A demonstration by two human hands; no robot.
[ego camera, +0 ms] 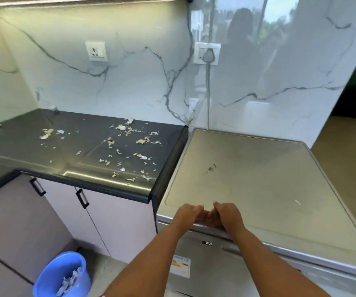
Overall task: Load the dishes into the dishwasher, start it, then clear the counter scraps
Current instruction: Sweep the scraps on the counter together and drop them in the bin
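Dishwasher door was closed; left hand and right hand curled over its top edge, gripping it; scraps littered counter.

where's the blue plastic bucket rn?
Head view, bottom left: the blue plastic bucket stands on the floor before the pale cabinet doors, left of the silver dishwasher, with paper scraps inside.
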